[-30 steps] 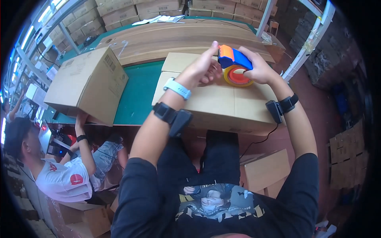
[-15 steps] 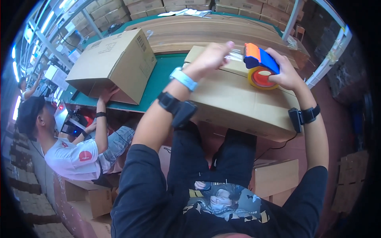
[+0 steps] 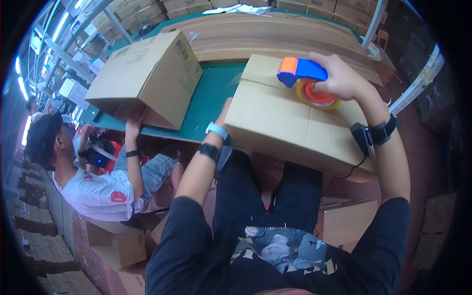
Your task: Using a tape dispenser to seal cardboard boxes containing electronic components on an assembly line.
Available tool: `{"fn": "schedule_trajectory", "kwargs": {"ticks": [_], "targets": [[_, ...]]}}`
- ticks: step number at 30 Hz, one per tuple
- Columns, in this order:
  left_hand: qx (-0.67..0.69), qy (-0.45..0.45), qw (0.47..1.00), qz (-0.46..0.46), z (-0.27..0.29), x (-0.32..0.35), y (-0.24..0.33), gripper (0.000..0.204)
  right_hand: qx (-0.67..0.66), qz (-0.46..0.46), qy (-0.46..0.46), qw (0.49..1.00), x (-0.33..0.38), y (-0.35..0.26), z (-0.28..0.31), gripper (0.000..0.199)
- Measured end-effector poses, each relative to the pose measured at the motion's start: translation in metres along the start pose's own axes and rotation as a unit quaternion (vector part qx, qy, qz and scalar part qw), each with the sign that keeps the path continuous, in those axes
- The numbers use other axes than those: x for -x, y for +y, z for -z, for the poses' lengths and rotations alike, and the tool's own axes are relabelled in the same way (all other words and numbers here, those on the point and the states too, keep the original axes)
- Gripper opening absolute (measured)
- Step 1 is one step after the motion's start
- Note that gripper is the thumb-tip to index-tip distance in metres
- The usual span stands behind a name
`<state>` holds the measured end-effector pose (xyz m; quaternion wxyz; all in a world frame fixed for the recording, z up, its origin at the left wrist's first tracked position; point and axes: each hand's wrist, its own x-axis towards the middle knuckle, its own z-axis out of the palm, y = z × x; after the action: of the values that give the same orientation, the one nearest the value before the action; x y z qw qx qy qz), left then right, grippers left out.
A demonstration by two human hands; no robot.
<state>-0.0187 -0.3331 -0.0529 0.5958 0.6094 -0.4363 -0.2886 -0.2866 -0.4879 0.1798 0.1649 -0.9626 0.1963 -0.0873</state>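
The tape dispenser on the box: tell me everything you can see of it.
The tape dispenser is a hand-held gun with a blue body, an orange front end and a roll of yellowish-tan tape around an orange-red hub. It looks like plastic. It rests on top of the closed cardboard box, near the far right part of the top. The right hand grips its handle from the right. The left hand is against the box's left side, not touching it.

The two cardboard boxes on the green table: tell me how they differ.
The near box lies in front of the person, with the right hand running a tape dispenser over its top and the left hand at its side. The far box sits tilted over the table edge, touched only by a co-worker's hand. Both are plain brown cardboard.
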Motion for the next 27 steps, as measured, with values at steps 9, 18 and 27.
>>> {"fn": "schedule_trajectory", "kwargs": {"ticks": [9,18,27], "targets": [[0.16,-0.048,0.955,0.246,0.055,-0.028,0.073,0.055,-0.034,0.003,0.008,0.999,0.011,0.008,-0.007,0.055],[0.349,-0.038,0.911,0.215,0.024,-0.03,0.078,0.03,-0.064,-0.028,0.024,0.997,0.014,0.013,-0.008,0.057],[0.387,-0.158,0.909,-0.003,0.058,-0.041,0.058,0.01,-0.03,-0.022,-0.001,0.999,0.007,0.006,-0.006,0.057]]}}
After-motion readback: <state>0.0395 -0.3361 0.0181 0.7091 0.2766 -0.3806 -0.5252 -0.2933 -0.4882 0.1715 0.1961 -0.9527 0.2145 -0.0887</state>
